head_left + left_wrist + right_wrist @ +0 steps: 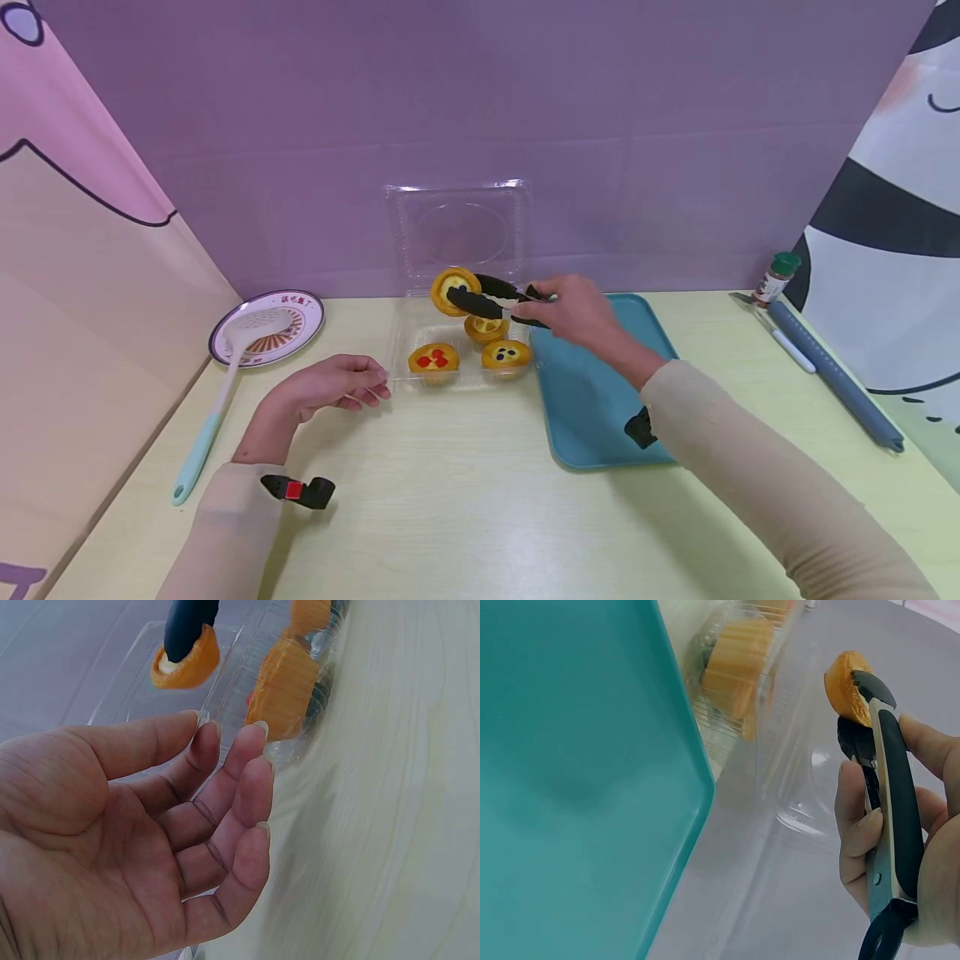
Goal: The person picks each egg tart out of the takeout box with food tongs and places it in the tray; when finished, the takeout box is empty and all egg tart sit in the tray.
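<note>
My right hand (573, 310) grips a pair of tongs (896, 802) with black tips and metal arms. Between the tips is an egg tart (452, 292) with a pale filling and dark blue toppings, raised above the clear plastic container (401, 333). The container's lid (461, 225) stands open at the back. Inside sit a red-topped tart (433, 358), a blue-dotted tart (506, 355) and a tart with yellowish topping (487, 328). My left hand (333, 387) is at the container's front left corner, thumb and index fingertips pinching its rim, the other fingers loosely curved.
A blue tray (600, 400) lies right of the container, under my right forearm. At left, a white slotted turner (238, 333) rests on a patterned plate (307, 321). Far right are a green-capped jar (776, 277), a white-handled knife (791, 350) and a grey-blue roll (836, 375).
</note>
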`<state>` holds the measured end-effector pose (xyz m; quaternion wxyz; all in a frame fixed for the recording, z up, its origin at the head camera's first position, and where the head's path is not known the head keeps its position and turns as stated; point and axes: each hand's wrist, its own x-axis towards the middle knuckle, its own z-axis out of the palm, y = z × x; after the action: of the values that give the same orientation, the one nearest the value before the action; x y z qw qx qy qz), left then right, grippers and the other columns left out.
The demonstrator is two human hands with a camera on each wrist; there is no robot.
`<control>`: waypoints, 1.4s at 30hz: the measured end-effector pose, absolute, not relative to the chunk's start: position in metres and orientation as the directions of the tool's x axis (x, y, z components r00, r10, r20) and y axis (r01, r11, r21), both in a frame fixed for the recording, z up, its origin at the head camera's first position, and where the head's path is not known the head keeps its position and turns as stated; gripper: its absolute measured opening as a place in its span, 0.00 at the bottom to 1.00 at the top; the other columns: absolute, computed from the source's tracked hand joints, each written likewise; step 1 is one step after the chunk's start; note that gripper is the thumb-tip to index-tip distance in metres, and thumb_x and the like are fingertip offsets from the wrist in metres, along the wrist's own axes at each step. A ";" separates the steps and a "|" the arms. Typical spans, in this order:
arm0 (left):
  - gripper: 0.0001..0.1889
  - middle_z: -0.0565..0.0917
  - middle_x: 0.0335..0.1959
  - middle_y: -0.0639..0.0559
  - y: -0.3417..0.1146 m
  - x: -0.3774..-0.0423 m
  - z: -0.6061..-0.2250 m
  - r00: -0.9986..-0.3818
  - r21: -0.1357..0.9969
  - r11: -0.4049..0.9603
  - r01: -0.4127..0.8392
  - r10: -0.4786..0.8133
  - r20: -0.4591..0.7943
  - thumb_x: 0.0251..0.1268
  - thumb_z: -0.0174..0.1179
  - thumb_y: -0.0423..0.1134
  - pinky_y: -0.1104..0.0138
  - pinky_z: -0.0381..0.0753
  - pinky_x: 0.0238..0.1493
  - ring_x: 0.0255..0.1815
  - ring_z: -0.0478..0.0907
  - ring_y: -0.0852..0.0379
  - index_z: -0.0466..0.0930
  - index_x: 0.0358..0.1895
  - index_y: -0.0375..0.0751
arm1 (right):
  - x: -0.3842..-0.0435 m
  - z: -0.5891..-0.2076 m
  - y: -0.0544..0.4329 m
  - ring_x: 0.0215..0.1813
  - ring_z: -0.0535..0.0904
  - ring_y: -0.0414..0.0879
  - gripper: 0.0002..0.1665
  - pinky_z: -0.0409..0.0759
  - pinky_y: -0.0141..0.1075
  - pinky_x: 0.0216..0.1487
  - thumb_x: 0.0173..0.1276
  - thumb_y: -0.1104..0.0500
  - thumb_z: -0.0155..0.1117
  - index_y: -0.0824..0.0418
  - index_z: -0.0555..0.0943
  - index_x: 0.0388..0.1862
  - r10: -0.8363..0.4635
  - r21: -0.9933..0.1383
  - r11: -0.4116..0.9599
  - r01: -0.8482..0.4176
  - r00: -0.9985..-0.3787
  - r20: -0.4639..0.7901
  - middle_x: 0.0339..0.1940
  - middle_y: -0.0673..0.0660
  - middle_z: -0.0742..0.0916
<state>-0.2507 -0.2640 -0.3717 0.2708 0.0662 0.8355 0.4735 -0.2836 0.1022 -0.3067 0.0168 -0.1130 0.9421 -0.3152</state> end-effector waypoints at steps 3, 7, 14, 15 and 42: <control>0.19 0.85 0.48 0.46 -0.264 -0.251 -0.372 -0.846 0.827 0.544 -0.144 0.365 -0.388 0.78 0.52 0.46 0.61 0.80 0.51 0.47 0.82 0.53 0.75 0.55 0.31 | -0.283 -0.305 0.110 0.27 0.84 0.45 0.38 0.79 0.36 0.29 0.66 0.38 0.68 0.55 0.76 0.69 -0.226 -0.623 0.752 -0.214 -0.972 0.061 0.68 0.57 0.81; 0.19 0.85 0.48 0.47 -0.263 -0.251 -0.372 -0.846 0.828 0.543 -0.143 0.367 -0.387 0.78 0.52 0.46 0.61 0.80 0.51 0.47 0.82 0.53 0.75 0.56 0.31 | -0.278 -0.302 0.123 0.29 0.85 0.46 0.37 0.81 0.37 0.32 0.67 0.39 0.68 0.56 0.76 0.69 -0.224 -0.644 0.736 -0.209 -0.973 0.059 0.69 0.57 0.79; 0.19 0.85 0.47 0.46 -0.264 -0.251 -0.372 -0.847 0.830 0.539 -0.144 0.367 -0.386 0.78 0.52 0.46 0.61 0.80 0.51 0.47 0.82 0.53 0.75 0.56 0.31 | -0.265 -0.297 0.148 0.35 0.88 0.45 0.40 0.85 0.41 0.41 0.67 0.37 0.66 0.55 0.73 0.72 -0.205 -0.656 0.736 -0.165 -0.979 0.016 0.74 0.58 0.74; 0.19 0.85 0.47 0.46 -0.264 -0.251 -0.372 -0.847 0.830 0.539 -0.144 0.367 -0.385 0.78 0.52 0.46 0.61 0.80 0.51 0.47 0.82 0.53 0.75 0.55 0.31 | -0.263 -0.296 0.152 0.35 0.88 0.46 0.40 0.84 0.41 0.42 0.67 0.36 0.66 0.55 0.73 0.72 -0.200 -0.658 0.736 -0.159 -0.980 0.014 0.75 0.57 0.74; 0.20 0.85 0.47 0.47 -0.263 -0.251 -0.372 -0.848 0.831 0.541 -0.132 0.373 -0.377 0.78 0.52 0.45 0.62 0.80 0.50 0.46 0.82 0.54 0.74 0.57 0.30 | -0.258 -0.321 0.226 0.28 0.85 0.46 0.36 0.75 0.36 0.35 0.68 0.35 0.63 0.61 0.80 0.62 -0.073 -0.574 0.816 -0.069 -0.997 0.016 0.57 0.64 0.83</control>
<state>-0.2508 -0.2633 -0.3720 0.2660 0.0720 0.8364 0.4737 -0.2580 0.2256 -0.3205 0.0032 -0.0374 0.9529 -0.3010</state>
